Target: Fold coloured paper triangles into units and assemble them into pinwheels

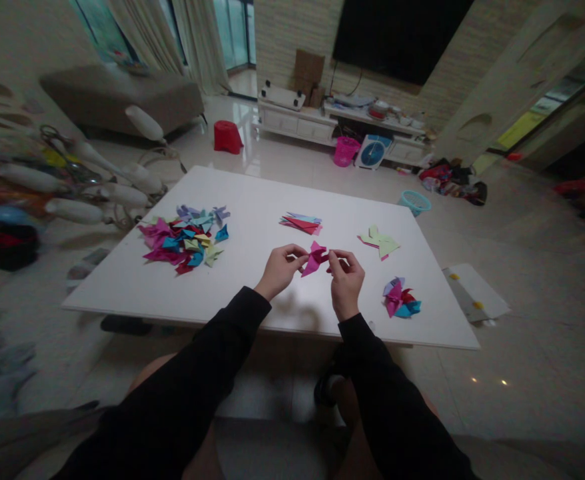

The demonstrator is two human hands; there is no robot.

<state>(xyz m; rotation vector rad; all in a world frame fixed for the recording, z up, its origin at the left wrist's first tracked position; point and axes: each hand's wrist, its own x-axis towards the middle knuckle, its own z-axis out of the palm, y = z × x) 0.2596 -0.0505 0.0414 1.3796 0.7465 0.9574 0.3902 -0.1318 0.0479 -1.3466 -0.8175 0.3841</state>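
Head view: pinched between left hand [281,268] and right hand [347,277], pink paper [315,259], held up over the near half of white table [252,280]. Beyond it, folded strips [301,223]. To the left, large colourful pile [187,239]; to the right, green piece [380,241] and, nearer, small pile [401,299].

Dim, muted indoor light, with cool daylight at the windows [235,33] behind. The glossy floor [167,150] carries pale reflections and two small bright glints at lower right. Soft, faint shadows fall on the counter [252,200] below the hands. Wide-angle distortion stretches the edges, where the far left and right smear into blur; the middle is clearer, with slight grain.
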